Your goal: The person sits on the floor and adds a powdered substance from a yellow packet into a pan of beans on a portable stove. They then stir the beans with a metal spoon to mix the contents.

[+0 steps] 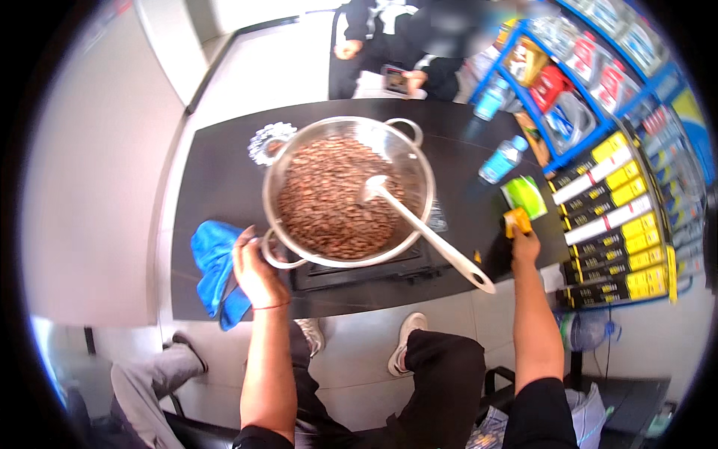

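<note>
A wide two-handled steel pot (425,224) holds a deep layer of reddish-brown beans or nuts (329,194). A pale long-handled spoon or spatula (434,236) rests in them, its handle sticking out over the near right rim. My left hand (258,273) is beside the pot's near left handle, fingers stretched and apart; whether it touches the handle is unclear. Against its outer side lies a crumpled blue cloth (217,262), hanging over the table edge. At the table's right, my right hand (525,247) is closed on a small yellow-orange piece, perhaps a folded cloth or packet (517,221).
Under the pot is a black cooker (359,275) on the dark table (224,165). A silvery crinkled dish (268,142), a green packet (526,196) and blue-labelled bottles (502,159) stand around it. Shelves with boxes (613,224) flank the right. Another person (396,45) is across the table.
</note>
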The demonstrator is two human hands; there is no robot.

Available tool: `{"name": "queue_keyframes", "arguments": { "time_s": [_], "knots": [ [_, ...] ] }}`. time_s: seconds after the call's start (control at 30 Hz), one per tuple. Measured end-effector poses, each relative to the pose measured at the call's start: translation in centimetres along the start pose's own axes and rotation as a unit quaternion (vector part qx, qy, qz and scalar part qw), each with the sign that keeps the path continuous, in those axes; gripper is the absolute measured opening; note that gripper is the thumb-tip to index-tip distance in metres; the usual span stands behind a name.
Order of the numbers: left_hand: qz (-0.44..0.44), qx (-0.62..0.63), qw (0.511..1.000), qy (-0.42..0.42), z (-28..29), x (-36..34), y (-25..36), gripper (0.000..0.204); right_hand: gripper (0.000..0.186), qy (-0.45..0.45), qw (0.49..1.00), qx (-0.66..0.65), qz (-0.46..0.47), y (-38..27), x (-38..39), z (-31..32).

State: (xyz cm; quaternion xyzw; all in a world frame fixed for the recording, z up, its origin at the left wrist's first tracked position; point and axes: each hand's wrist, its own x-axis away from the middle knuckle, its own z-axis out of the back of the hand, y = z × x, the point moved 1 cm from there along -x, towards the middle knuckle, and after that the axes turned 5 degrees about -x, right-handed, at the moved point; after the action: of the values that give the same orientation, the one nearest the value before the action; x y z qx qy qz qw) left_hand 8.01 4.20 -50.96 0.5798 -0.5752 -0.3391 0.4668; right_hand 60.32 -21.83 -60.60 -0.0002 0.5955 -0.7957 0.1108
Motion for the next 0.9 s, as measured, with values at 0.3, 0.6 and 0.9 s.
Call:
{"name": "queue_keyframes", "arguments": {
  "time_s": [0.3,0.6,0.9],
  "knots": [
    [0.038,0.09,0.995,0.006,1.8,0.3,1.8,0.032,0.035,-0.187,0.961,-0.204,-0.009,-21.0,10.0,2.4],
    [0.065,0.109,0.992,-0.022,2.5,0.0,1.0,0.029,0.024,-0.36,0.918,-0.148,0.079,-34.7,19.9,-8.4],
    [0.088,0.118,0.988,-0.045,3.5,0.0,1.9,0.033,0.02,-0.458,0.785,0.17,0.382,-36.8,27.3,-16.8]
  ]
}}
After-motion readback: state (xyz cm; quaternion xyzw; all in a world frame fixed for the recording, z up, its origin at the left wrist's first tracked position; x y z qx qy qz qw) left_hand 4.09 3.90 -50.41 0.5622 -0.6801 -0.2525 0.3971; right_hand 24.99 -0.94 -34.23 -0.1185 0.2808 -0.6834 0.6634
